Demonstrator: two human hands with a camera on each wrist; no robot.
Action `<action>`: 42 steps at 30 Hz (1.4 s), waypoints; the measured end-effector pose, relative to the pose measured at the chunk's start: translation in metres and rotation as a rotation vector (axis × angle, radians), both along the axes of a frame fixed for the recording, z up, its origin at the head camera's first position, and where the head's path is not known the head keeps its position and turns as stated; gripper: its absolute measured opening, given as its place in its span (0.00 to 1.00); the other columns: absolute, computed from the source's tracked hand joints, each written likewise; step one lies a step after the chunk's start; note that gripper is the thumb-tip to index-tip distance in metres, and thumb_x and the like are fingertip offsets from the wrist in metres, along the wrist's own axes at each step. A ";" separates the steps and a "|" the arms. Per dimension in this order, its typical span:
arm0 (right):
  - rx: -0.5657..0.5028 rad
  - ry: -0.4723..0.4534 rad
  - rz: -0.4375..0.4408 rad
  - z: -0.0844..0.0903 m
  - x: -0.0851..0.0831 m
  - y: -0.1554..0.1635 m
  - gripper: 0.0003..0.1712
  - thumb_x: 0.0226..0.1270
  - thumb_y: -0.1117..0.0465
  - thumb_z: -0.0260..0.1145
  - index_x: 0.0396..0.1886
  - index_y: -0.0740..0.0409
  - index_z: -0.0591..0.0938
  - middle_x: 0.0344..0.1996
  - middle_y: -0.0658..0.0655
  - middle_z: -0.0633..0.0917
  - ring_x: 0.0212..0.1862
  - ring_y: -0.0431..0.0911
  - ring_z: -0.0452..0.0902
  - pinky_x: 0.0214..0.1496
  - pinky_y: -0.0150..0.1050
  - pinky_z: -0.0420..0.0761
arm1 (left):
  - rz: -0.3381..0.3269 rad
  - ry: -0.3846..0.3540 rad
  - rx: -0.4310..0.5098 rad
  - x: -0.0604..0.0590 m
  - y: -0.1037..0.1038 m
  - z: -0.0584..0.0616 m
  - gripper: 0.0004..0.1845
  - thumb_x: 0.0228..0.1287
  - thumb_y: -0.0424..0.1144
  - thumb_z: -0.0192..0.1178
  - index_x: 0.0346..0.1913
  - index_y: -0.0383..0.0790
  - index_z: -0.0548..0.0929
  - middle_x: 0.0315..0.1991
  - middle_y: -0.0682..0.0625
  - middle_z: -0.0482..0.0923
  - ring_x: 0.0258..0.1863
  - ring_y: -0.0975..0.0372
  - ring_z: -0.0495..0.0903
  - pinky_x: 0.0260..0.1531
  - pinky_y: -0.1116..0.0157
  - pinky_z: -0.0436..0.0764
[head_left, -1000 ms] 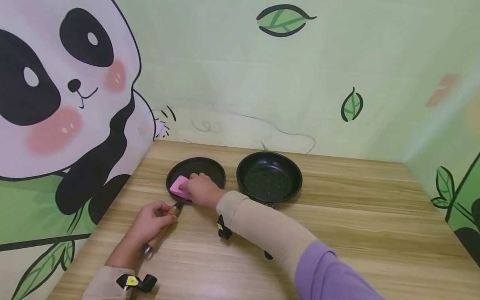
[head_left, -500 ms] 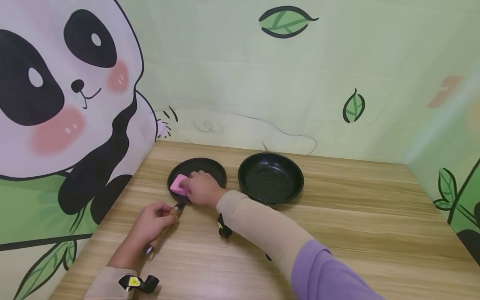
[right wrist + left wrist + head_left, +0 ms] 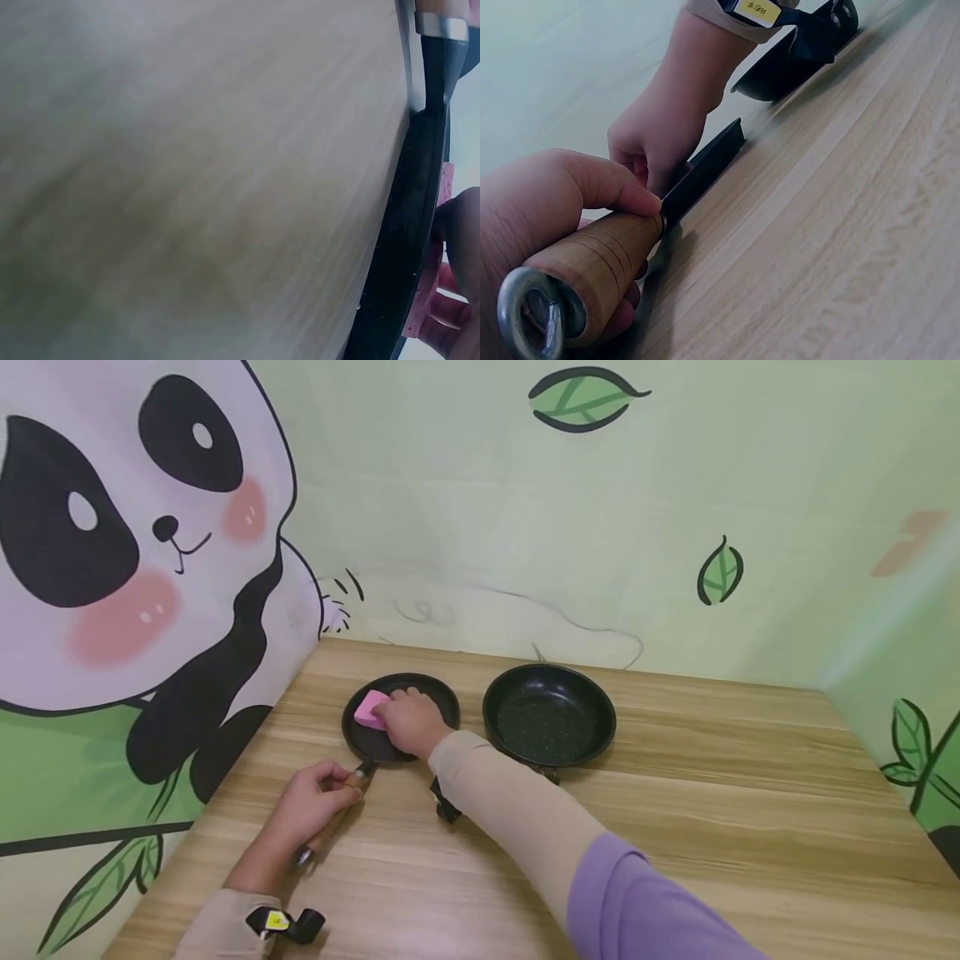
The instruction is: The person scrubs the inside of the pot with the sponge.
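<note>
A small black frying pan (image 3: 431,689) lies on the wooden table, its wooden handle (image 3: 604,262) pointing toward the person. My left hand (image 3: 311,802) grips that handle near its metal collar, thumb on top and fingers underneath in the left wrist view. Inside the pan, my right hand (image 3: 412,720) holds a pink sponge (image 3: 371,710) against the left part of the cooking surface. From the right wrist camera, the sponge (image 3: 429,277) shows just behind the pan's side wall (image 3: 397,247), with fingers curled over it.
To the right stands a larger, deeper black frying pan (image 3: 551,714); the right forearm hides most of its handle. Behind the table (image 3: 750,777) rises a green wall (image 3: 420,485) with leaf drawings, and a painted panda (image 3: 187,610) covers the left side.
My right hand has slid the sponge away from the pan's near left edge, farther back inside it. My left hand keeps its grip on the handle. The head view has shifted slightly.
</note>
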State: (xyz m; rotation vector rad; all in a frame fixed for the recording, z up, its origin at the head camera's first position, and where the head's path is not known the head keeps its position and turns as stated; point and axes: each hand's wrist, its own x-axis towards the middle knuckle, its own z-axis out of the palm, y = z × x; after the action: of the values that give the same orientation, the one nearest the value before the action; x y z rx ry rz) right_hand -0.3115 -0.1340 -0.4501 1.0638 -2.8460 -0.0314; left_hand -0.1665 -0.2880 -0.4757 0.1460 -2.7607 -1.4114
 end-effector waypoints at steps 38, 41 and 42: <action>-0.090 -0.109 -0.128 0.000 -0.034 0.020 0.21 0.80 0.59 0.55 0.63 0.36 0.82 0.62 0.51 0.82 0.60 0.49 0.79 0.64 0.46 0.76 | 0.039 -0.010 -0.016 0.001 0.003 0.001 0.11 0.59 0.40 0.71 0.39 0.36 0.84 0.34 0.47 0.82 0.36 0.56 0.77 0.39 0.61 0.75; -0.092 -0.115 -0.125 0.000 -0.035 0.021 0.21 0.80 0.59 0.55 0.64 0.37 0.82 0.64 0.52 0.81 0.62 0.50 0.77 0.65 0.46 0.75 | 0.043 -0.004 -0.014 0.000 0.003 0.001 0.11 0.59 0.40 0.71 0.39 0.36 0.84 0.34 0.47 0.82 0.36 0.56 0.77 0.39 0.61 0.74; -0.091 -0.115 -0.125 0.000 -0.035 0.021 0.21 0.80 0.59 0.55 0.64 0.37 0.81 0.64 0.52 0.80 0.63 0.50 0.77 0.65 0.46 0.75 | 0.044 0.000 -0.013 0.000 0.003 0.001 0.11 0.59 0.40 0.71 0.39 0.36 0.84 0.34 0.47 0.82 0.35 0.57 0.77 0.39 0.61 0.74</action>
State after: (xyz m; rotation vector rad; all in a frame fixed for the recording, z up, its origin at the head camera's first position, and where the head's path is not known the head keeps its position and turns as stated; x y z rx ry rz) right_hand -0.3469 -0.1128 -0.4505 0.8971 -2.9798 0.1531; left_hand -0.1663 -0.2852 -0.4751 0.2051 -2.7482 -1.3820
